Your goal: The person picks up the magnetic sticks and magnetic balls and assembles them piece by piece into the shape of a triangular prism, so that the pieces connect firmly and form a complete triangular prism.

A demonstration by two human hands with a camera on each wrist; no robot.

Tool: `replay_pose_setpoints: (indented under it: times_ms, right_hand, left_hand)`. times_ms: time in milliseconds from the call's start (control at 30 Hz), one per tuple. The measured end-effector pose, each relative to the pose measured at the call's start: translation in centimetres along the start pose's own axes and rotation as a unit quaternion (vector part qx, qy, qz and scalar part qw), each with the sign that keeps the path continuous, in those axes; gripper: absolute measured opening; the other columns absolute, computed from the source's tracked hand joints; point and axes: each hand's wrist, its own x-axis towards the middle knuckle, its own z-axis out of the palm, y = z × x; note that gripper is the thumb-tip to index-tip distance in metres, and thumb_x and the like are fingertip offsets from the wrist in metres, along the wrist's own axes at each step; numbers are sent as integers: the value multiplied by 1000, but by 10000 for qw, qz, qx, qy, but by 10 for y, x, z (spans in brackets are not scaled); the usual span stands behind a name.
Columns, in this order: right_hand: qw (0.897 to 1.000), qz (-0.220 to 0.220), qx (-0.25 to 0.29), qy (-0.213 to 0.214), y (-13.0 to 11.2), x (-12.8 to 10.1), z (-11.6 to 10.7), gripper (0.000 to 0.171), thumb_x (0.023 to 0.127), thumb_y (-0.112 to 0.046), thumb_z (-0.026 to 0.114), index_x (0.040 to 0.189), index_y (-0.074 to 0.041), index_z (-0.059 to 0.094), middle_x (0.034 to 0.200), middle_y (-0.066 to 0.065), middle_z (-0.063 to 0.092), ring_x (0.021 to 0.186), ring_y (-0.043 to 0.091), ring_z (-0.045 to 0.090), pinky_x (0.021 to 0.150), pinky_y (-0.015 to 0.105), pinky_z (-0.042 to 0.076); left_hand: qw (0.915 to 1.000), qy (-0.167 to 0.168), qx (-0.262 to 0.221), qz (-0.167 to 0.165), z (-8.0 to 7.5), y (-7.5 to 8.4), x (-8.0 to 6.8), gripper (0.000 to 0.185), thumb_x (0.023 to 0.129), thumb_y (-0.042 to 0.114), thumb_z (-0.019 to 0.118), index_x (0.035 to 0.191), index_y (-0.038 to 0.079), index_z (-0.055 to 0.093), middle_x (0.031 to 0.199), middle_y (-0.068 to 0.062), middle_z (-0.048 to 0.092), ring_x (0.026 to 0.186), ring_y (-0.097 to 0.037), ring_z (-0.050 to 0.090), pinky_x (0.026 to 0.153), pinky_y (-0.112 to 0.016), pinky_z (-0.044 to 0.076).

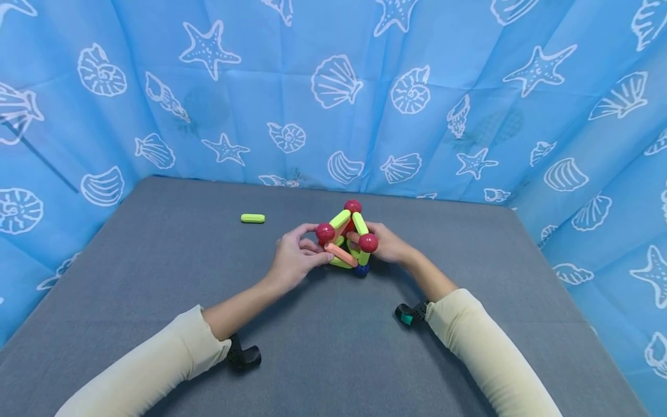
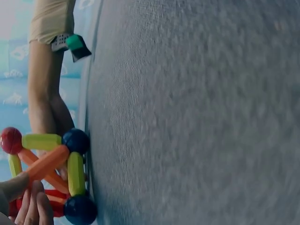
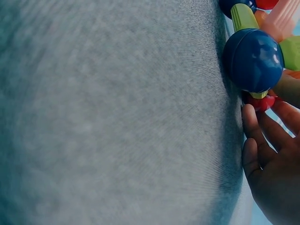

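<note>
Cream sleeves lay lowest in the head view, both forearms reaching across the grey tabletop. Between them stood a rod-and-ball structure — green and orange rods joined by red and blue balls — resting on the tabletop near its middle. Left hand pinched an orange rod; right hand cupped the far side, fingers curled against it. One loose green rod lay well apart, to the left.

Rod-and-ball toy frame of green and orange sticks joined by red and blue balls, stood upright mid-counter, cupped between both hands
</note>
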Motion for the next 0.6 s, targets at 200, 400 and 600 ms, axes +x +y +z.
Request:
replay_pose_setpoints:
  times_ms: [200,400,600]
  right_hand:
    - [10000,-33,-76,-10,-1,-1,0,27,104,-20,53,124,-3,59,97,14,63,91,28,60,86,39,49]
    - [9999,-43,-104,20,-1,-1,0,28,104,-19,54,125,-1,59,98,15,63,90,27,60,85,39,49]
    - [9998,29,-180,52,-2,-1,0,30,104,-19,53,128,-1,58,101,16,64,91,27,59,85,38,50]
  left_hand:
    - [9965,168,698,422,-2,-2,5,50,80,20,85,123,8,61,71,-3,66,62,-17,65,53,-28,49]
    - [9847,462,1435,879,-2,-2,13,48,76,32,87,111,7,66,67,-2,59,57,-17,55,50,-28,43]
    - [9774,310,1736,1167,-6,-2,20,44,76,29,87,108,7,67,66,-1,57,56,-17,51,50,-27,41]
